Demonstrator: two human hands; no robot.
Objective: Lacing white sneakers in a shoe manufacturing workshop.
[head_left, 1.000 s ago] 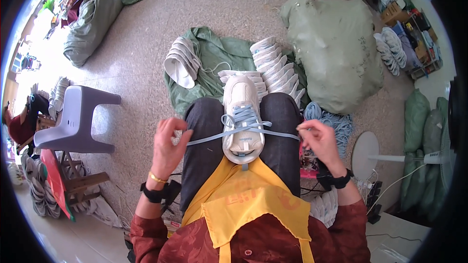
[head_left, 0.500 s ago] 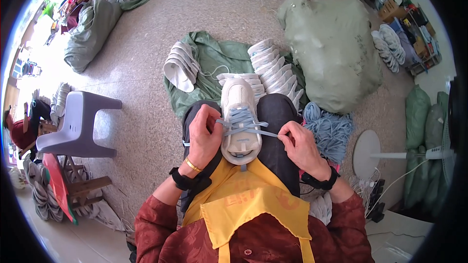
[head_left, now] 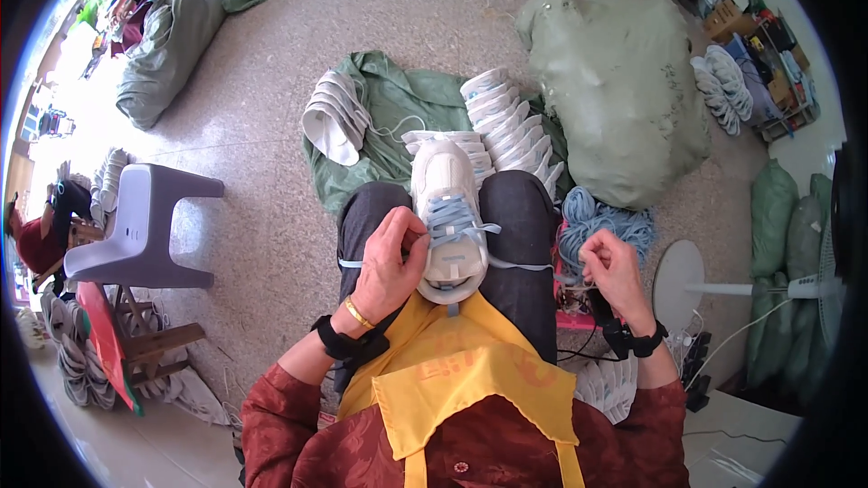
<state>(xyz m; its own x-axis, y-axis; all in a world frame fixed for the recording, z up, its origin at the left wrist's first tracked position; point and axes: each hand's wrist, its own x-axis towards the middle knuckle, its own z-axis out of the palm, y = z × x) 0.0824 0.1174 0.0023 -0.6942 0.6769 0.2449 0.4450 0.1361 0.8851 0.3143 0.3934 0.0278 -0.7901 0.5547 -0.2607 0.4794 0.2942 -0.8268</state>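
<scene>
A white sneaker [head_left: 449,253] rests between my knees, its toe pointing away from me. Its light-blue shoelace [head_left: 449,216] is threaded through the upper part, and a loose end sticks out on the right. My left hand [head_left: 391,258] is closed at the sneaker's left edge, fingertips pinched at the shoelace. Blue strands lie across both my thighs. Off to the right, apart from the sneaker, my right hand [head_left: 618,273] is closed with its fingers pinched; what they hold, if anything, is too small to tell. Just beyond it lies a bundle of blue laces [head_left: 608,228].
Stacked white shoe uppers [head_left: 514,131] and more uppers [head_left: 336,119] lie on a green cloth [head_left: 425,101] ahead. A big green sack [head_left: 624,95] stands beyond the laces. At left is a grey plastic chair [head_left: 145,226]; at right, a white fan [head_left: 683,287]. Other people sit far left.
My right hand has moved away rightward from the sneaker, and a blue strand now shows across my right thigh. The left hand stays by the sneaker, slightly lower and closer to its laces.
</scene>
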